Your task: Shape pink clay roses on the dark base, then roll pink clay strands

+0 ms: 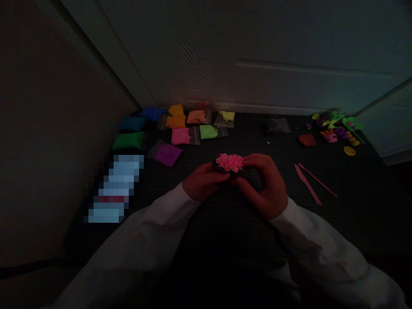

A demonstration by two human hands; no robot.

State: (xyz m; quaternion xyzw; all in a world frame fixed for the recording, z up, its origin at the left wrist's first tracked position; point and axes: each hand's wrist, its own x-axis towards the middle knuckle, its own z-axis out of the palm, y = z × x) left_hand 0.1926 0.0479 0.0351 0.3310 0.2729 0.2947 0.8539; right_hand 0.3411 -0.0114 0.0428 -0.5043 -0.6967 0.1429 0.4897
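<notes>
Both my hands meet over the middle of a dark ribbed table (225,223). Between them I hold a small dark piece topped with a cluster of tiny pink clay roses (229,162). My left hand (203,181) grips its left side with curled fingers. Wrapped round its right side, my right hand (264,184) has its fingers closed. White sleeves cover both arms.
Several bags of coloured clay (175,128) lie at the back left: blue, green, orange, pink, purple, yellow. Two pink modelling tools (310,182) rest to the right. A red clay lump (307,140) and small clay figures (337,126) sit at the back right. A blurred-out object (114,189) lies left.
</notes>
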